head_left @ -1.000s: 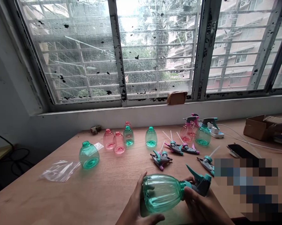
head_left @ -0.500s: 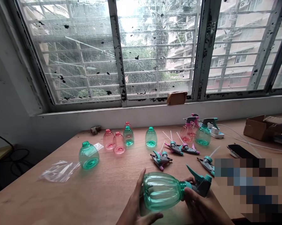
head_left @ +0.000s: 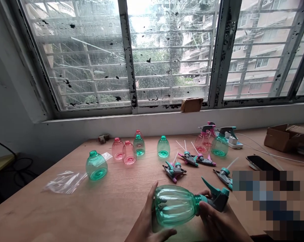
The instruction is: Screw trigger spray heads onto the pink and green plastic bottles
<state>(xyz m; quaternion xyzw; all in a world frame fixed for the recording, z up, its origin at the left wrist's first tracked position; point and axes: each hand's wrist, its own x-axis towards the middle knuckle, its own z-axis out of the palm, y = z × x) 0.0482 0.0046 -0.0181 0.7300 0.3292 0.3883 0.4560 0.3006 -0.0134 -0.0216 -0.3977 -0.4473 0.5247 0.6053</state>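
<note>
A clear green spray bottle [head_left: 175,205] lies sideways in the air above the table's near edge, its base to the left. My left hand [head_left: 148,218] is closed around the base end, thumb below and fingers behind. At the neck, my right hand [head_left: 214,216] grips the teal collar of the grey and teal spray head [head_left: 218,198], which sits on the bottle's mouth. Some right fingers are hidden behind the neck. Just beyond my hands lie several loose spray heads [head_left: 174,170], grey with teal or pink parts, some with thin tubes pointing up.
Headless green bottles [head_left: 96,166] and pink bottles [head_left: 129,154] stand left and centre. At the back right are spray bottles with heads [head_left: 219,144], a power strip [head_left: 235,144], a phone [head_left: 261,163] and a cardboard box [head_left: 280,137]. A plastic bag [head_left: 66,183] lies left. A blurred patch covers the lower right.
</note>
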